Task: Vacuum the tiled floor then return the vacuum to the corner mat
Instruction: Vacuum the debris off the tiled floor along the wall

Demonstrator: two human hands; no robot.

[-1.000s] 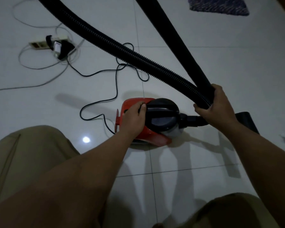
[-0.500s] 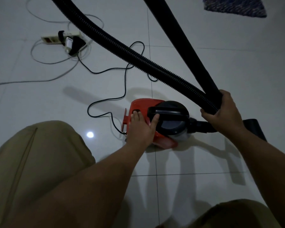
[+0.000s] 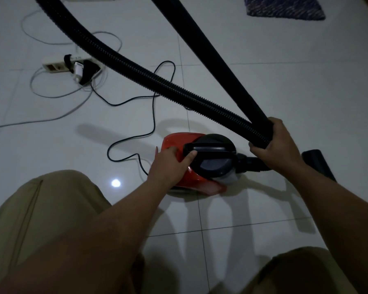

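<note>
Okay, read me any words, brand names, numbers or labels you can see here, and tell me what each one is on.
No text can be read in this picture.
Red vacuum body: no brand or label shows.
Black handle: plain, no marking.
White power strip: faint dark marks near its plugs, too small and blurred to read.
Blue mat: a woven pattern only, no words.

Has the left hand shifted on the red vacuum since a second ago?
Yes. The left hand slid from the black handle back onto the red vacuum body's rear.
</note>
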